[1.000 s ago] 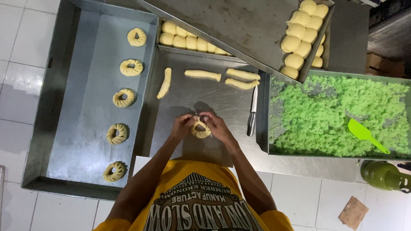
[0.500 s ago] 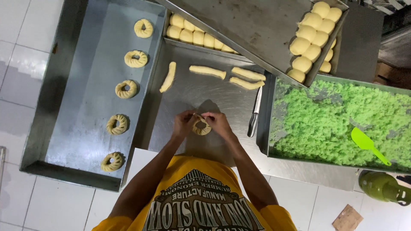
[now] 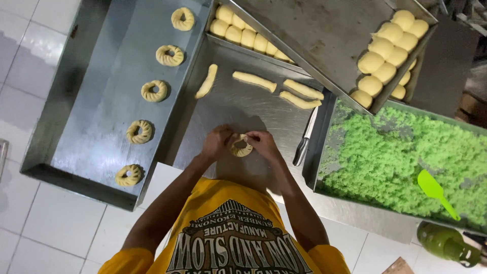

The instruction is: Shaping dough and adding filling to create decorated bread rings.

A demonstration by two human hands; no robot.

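Pinching from both sides, the left hand (image 3: pixel 215 143) and right hand (image 3: pixel 261 144) are closed on a pale yellow twisted ring of dough (image 3: pixel 241 147), held just above the bare steel table (image 3: pixel 238 109) close to the person's chest. Such dough looks soft, light and easily dented, likely a little tacky, so a hold by the fingertips on the outer rim would probably suit it better than a squeeze across the twist.

To the left, a shallow grey metal tray (image 3: pixel 101 122) carries five finished twisted rings (image 3: pixel 154 91) in a slanting row. Four short dough sticks (image 3: pixel 254 81) lie on the table beyond the hands. Two tilted steel pans (image 3: pixel 324 35) hold rows of round dough balls (image 3: pixel 385 56). On the right, a deep tray of green crumbly filling (image 3: pixel 385 152) has a lime-green spatula (image 3: pixel 436 193) lying in it, and a knife (image 3: pixel 304 139) lies beside its wall.
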